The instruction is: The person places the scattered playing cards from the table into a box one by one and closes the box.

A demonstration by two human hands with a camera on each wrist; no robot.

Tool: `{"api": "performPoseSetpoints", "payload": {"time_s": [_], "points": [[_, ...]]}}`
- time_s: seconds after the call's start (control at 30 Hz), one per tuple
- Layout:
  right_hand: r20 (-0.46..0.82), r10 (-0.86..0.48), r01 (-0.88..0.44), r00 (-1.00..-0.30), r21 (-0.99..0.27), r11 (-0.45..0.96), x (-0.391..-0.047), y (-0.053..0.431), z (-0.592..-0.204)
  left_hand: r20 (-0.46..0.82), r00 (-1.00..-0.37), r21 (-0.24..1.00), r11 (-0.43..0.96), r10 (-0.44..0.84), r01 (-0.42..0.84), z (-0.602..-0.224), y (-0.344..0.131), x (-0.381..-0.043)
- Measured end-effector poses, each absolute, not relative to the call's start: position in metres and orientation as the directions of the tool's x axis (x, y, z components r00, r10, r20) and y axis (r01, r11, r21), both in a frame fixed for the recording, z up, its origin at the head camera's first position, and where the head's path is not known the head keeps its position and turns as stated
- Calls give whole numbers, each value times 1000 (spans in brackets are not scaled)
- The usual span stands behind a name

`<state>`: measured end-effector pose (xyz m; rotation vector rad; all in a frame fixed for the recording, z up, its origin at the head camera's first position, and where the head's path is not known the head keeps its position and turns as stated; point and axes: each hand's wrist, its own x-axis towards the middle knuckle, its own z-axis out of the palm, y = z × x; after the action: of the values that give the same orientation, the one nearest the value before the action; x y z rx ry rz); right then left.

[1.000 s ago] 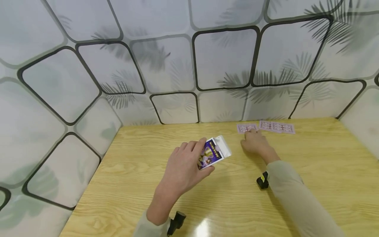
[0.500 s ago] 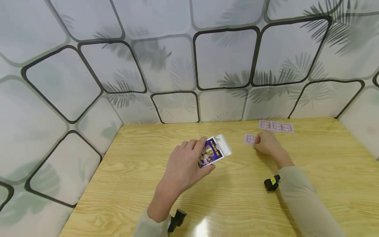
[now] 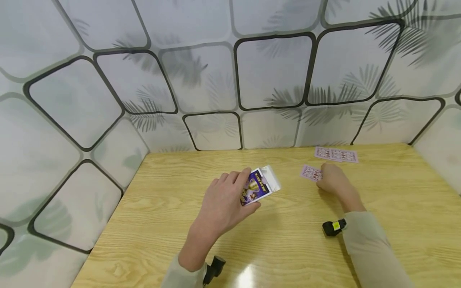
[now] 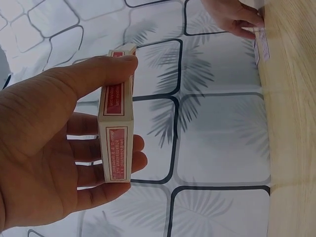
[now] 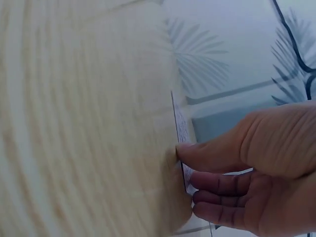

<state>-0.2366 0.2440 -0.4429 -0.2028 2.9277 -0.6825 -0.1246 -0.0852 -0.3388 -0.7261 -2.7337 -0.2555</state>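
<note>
My left hand [image 3: 225, 200] grips a card box [image 3: 256, 186] above the table. In the head view the box has a purple printed face and a white flap [image 3: 271, 178] at its far end; the left wrist view shows red labels on its narrow sides. My right hand [image 3: 335, 182] pinches a playing card [image 3: 311, 173], its patterned back up, between thumb and fingers near the tabletop. The right wrist view shows this card almost edge-on by the thumb [image 5: 207, 153]. Just behind the right hand lie several overlapping cards [image 3: 336, 154], backs up.
The light wooden table [image 3: 162, 208] reaches back to a wall covering [image 3: 273, 72] with dark outlines and leaf prints. Black cameras sit at the left wrist [image 3: 215, 269] and right wrist [image 3: 333, 228].
My right hand has drawn the single card from the far edge of the table toward me and to the right, away from its place beside the row. The left hand stays with the box.
</note>
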Motion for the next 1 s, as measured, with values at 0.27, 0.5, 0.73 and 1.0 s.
{"api": "performPoseSetpoints", "payload": {"time_s": [0.27,0.5,0.73,1.0], "points": [[-160,-114,-11,-981,-534,845,-225,260,-443,311,-829,82,856,465,511,-343,-82,-127],[-110,-76,0,-991,-571,821,-226,264,-452,290,-840,71,864,459,498,-347,-80,-130],[-172,-84,31,-981,-577,816,-225,275,-454,280,-842,63,867,461,495,-349,-80,-130],[-196,-108,26,-975,-579,815,-224,280,-453,264,-852,67,872,452,484,-350,-79,-132]]}}
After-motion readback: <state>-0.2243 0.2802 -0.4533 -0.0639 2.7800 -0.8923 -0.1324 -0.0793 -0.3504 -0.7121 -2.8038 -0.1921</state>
